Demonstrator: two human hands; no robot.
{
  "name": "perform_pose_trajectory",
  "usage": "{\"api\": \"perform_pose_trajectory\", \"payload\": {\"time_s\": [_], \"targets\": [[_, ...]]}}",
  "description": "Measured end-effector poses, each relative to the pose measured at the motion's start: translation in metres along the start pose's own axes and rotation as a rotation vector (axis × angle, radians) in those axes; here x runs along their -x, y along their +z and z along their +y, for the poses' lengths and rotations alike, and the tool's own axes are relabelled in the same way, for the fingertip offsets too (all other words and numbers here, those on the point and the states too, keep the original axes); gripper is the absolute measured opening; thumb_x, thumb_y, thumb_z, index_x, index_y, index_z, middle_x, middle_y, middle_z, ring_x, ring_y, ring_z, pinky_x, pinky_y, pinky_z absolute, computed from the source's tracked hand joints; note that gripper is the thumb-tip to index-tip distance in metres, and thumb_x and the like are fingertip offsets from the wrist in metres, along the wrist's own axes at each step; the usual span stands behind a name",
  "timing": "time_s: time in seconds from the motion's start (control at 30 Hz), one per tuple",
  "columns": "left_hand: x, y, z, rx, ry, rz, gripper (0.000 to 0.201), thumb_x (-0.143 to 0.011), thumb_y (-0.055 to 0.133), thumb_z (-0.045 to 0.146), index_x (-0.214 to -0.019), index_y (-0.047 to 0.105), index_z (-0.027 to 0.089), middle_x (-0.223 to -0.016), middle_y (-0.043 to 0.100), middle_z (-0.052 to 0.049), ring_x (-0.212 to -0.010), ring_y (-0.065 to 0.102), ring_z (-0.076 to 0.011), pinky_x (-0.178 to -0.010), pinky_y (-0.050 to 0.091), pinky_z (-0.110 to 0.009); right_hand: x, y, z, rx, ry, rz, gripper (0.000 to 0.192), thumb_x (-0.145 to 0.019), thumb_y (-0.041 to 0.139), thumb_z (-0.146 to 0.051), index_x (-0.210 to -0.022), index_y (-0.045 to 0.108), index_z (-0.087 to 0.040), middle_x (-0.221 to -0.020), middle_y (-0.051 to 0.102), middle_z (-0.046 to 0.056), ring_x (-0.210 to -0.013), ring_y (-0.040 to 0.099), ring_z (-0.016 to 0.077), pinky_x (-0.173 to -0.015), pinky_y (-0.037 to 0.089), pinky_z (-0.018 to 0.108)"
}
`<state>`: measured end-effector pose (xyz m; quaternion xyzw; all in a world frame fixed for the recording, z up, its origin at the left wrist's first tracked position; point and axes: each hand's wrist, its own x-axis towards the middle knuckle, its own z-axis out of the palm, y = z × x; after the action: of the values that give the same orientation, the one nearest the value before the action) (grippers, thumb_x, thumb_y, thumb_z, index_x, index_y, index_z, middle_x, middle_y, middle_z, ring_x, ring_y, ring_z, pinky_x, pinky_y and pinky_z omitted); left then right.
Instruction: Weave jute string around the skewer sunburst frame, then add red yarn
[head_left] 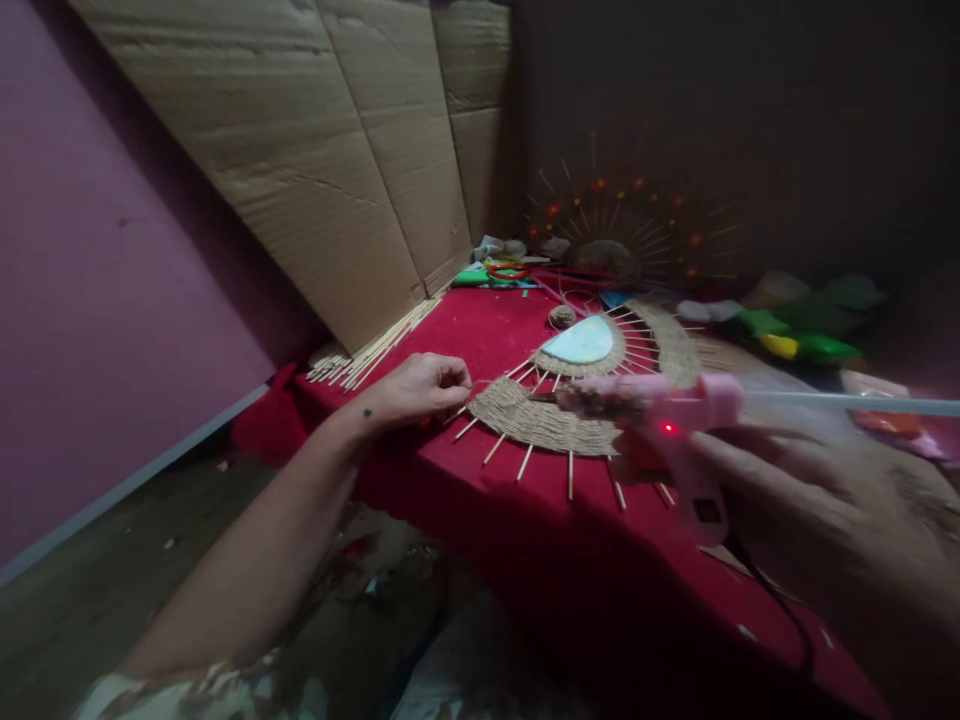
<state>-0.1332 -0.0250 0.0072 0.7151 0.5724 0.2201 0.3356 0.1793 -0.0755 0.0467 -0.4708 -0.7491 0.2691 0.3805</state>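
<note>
While the woven half-circle (pixel 544 420) lies flat on the red table (pixel 480 340), its left tip is pinched by the left hand (pixel 420 388), so it looks pinned down and kept from sliding. The fingers of that hand are closed on the rope edge, right at the tip of the woven half-circle. Thin sticks (pixel 525 462) poke out from the rim of the woven half-circle like sun rays.

A pink glue gun (pixel 675 420) is gripped by the right hand (pixel 810 500), whose fingers are curled around the handle. The gun is held sideways, just above the right part of the woven half-circle, with its tip pointing left over the weave. A small red light glows on the gun, so it seems to be switched on. A long glue stick (pixel 855 403) juts out the back of it.

Just behind the woven half-circle, a second piece with a pale blue middle (pixel 585 342) is seen. Far left of the woven half-circle, a bundle of loose sticks (pixel 375 348) is laid beside leaning cardboard (pixel 315 150).
</note>
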Motion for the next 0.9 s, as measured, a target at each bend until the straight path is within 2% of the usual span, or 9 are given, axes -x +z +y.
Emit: {"api": "perform_pose_trajectory", "payload": {"time_s": [0.1,0.17,0.23,0.33,0.53,0.7,0.9], "targets": [[0.000,-0.002,-0.004,0.089,0.011,-0.022,0.010,-0.071,0.051,0.023,-0.074,0.056,0.015,-0.058,0.058,0.001,-0.050,0.053,-0.0083,-0.047,0.037,-0.017,-0.015,0.026,-0.020,-0.215,0.176,-0.181,0.028,-0.084,0.054,-0.043,-0.083,0.074,-0.023,-0.070,0.068,0.005,-0.060,0.062,0.0161,-0.044,0.048,0.022],[0.000,-0.003,-0.005,0.145,0.023,-0.039,0.009,-0.071,0.052,0.022,-0.075,0.056,0.015,-0.058,0.058,0.001,-0.051,0.053,-0.0079,-0.047,0.037,-0.017,-0.021,0.040,-0.027,-0.264,0.225,-0.254,0.028,-0.084,0.054,-0.042,-0.089,0.072,-0.021,-0.065,0.065,0.002,-0.054,0.057,0.0124,-0.041,0.044,0.019],[0.001,-0.003,-0.007,0.188,0.038,-0.050,0.009,-0.072,0.053,0.022,-0.076,0.056,0.015,-0.059,0.058,0.001,-0.052,0.053,-0.0078,-0.048,0.037,-0.018,-0.023,0.050,-0.029,-0.272,0.219,-0.293,0.028,-0.085,0.054,-0.041,-0.097,0.070,-0.021,-0.066,0.063,0.001,-0.055,0.055,0.0117,-0.041,0.043,0.018],[0.003,-0.004,-0.009,0.241,0.059,-0.049,0.008,-0.073,0.053,0.021,-0.077,0.056,0.015,-0.062,0.058,0.001,-0.054,0.053,-0.0079,-0.050,0.039,-0.018,-0.024,0.060,-0.028,-0.252,0.199,-0.305,0.029,-0.086,0.053,-0.040,-0.104,0.066,-0.022,-0.073,0.064,0.001,-0.064,0.058,0.0135,-0.047,0.046,0.020],[0.005,-0.003,-0.013,0.308,0.086,-0.062,0.005,-0.075,0.052,0.019,-0.079,0.055,0.016,-0.063,0.059,0.000,-0.055,0.055,-0.0088,-0.051,0.041,-0.019,-0.023,0.066,-0.018,-0.132,0.121,-0.268,0.027,-0.086,0.052,-0.039,-0.099,0.067,-0.021,-0.067,0.062,0.002,-0.064,0.060,0.0158,-0.046,0.046,0.021],[0.006,0.000,-0.016,0.329,0.105,-0.030,0.004,-0.076,0.052,0.018,-0.078,0.055,0.016,-0.062,0.059,0.002,-0.055,0.054,-0.0081,-0.051,0.041,-0.018,-0.023,0.068,-0.013,-0.062,0.007,-0.263,0.026,-0.087,0.050,-0.037,-0.098,0.067,-0.021,-0.061,0.060,0.001,-0.060,0.059,0.0154,-0.044,0.046,0.020],[0.007,0.002,-0.016,0.294,0.119,0.004,0.004,-0.076,0.052,0.018,-0.078,0.055,0.017,-0.062,0.058,0.003,-0.054,0.053,-0.0071,-0.051,0.040,-0.017,-0.023,0.071,-0.006,-0.069,-0.051,-0.268,0.027,-0.088,0.049,-0.035,-0.104,0.065,-0.020,-0.067,0.061,0.002,-0.051,0.054,0.0120,-0.043,0.045,0.020]]}}
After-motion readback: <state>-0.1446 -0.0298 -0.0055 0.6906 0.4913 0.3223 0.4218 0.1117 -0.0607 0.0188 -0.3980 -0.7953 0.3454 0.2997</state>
